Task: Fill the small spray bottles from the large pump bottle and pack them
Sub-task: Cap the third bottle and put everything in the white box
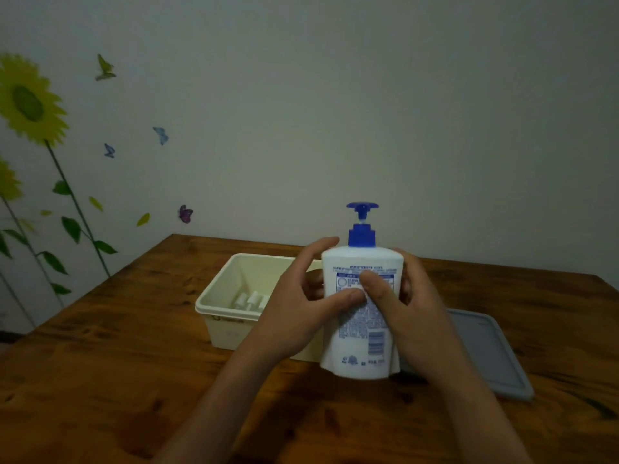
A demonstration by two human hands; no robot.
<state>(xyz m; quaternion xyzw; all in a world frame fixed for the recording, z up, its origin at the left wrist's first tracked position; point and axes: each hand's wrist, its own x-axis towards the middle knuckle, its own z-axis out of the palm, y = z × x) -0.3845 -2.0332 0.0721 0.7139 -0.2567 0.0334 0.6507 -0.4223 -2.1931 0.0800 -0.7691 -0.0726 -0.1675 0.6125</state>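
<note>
A large white pump bottle [360, 346] with a blue pump head stands upright at the middle of the wooden table. My left hand [301, 306] grips its left side, thumb across the printed label. My right hand [402, 306] grips its right side, thumb also on the label. Behind the left hand sits a cream plastic box [217, 296], open at the top. Several small white spray bottles [253, 301] lie inside it, partly hidden by the box wall and my hand.
A grey flat lid [485, 356] lies on the table to the right, behind the pump bottle. The wooden table [117, 363] runs back to a white wall with sunflower and butterfly stickers. Bare wood spreads at the front left.
</note>
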